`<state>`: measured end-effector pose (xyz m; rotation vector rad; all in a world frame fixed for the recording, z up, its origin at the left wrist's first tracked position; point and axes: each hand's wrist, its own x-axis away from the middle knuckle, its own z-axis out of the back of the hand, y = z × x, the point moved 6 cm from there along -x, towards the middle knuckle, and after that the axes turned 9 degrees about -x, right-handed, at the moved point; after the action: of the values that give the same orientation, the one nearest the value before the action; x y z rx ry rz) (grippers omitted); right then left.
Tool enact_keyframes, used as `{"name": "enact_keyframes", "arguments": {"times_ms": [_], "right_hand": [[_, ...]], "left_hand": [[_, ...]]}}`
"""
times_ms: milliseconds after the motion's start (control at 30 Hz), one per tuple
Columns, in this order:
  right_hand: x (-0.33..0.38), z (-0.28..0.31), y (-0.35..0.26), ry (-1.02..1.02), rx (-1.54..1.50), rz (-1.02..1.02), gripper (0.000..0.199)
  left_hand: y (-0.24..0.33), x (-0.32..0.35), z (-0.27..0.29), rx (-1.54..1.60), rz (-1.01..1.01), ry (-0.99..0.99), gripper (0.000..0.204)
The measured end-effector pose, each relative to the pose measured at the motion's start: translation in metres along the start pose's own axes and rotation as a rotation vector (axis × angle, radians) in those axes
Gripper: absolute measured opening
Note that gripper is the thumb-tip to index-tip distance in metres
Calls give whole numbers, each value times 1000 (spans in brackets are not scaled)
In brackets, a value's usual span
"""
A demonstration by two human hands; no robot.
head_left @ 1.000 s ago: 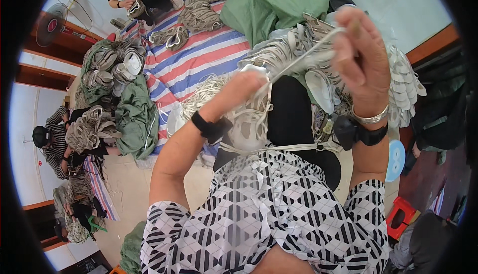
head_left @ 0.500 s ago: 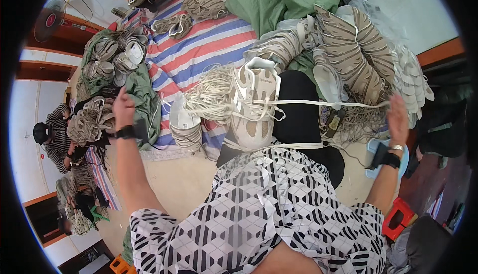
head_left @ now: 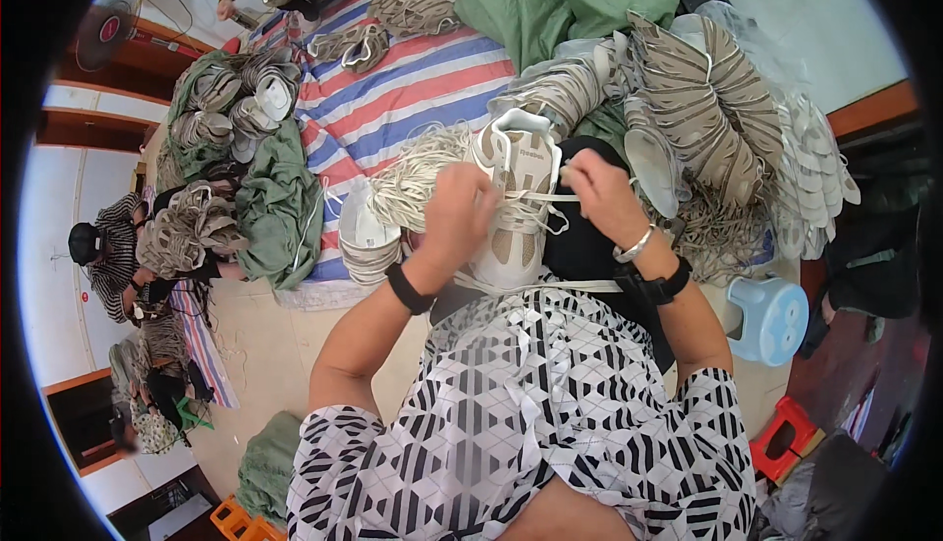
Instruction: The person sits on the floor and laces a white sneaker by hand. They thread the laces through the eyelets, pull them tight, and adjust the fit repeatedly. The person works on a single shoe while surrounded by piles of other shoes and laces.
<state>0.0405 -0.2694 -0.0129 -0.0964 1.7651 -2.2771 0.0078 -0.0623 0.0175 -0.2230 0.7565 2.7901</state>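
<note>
Floor-level workroom, pale floor; red-blue-white striped tarp [head_left: 393,99] across upper centre of frame, heaped w/ goods.

- Beige-and-white lace-up sneaker [head_left: 516,202]: centre of frame, on person's lap, toe pointing up-frame, resting against black cloth.
- Left hand [head_left: 457,212]: centre, on sneaker's left side, fingers curled tight on flat white shoelace [head_left: 550,197]; black wristband.
- Right hand [head_left: 599,192]: just right of sneaker, fingertips pinching same lace, drawn taut across shoe's eyelets; silver bangle and black watch on wrist.
- Loose bundle of white laces [head_left: 417,172]: just left of sneaker, on tarp.
- Stacks of beige sneakers [head_left: 697,99]: upper right; more on green cloth [head_left: 280,202], upper left.
- Light-blue plastic stool [head_left: 771,315]: right.
- Small red stool [head_left: 786,433]: lower right.
- Seated co-workers, left edge and top; what they handle is prob. shoes, too small to confirm.
</note>
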Motion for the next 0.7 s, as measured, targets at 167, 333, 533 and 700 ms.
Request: {"name": "enact_keyframes", "arguments": {"times_ms": [167,333,533,700], "right_hand": [[0,-14,13,-104,20,-70,15],[-8,25,39,177,-715,-414,11],[11,59,89,433,-1009,-544,11],[12,61,45,434,-163,-228,19]], "left_hand": [[-11,-32,37,-105,-62,152,20],[17,-5,6,-206,-151,-208,28],[-5,10,-12,-6,96,-226,22],[-29,-18,12,247,206,-28,18]]}}
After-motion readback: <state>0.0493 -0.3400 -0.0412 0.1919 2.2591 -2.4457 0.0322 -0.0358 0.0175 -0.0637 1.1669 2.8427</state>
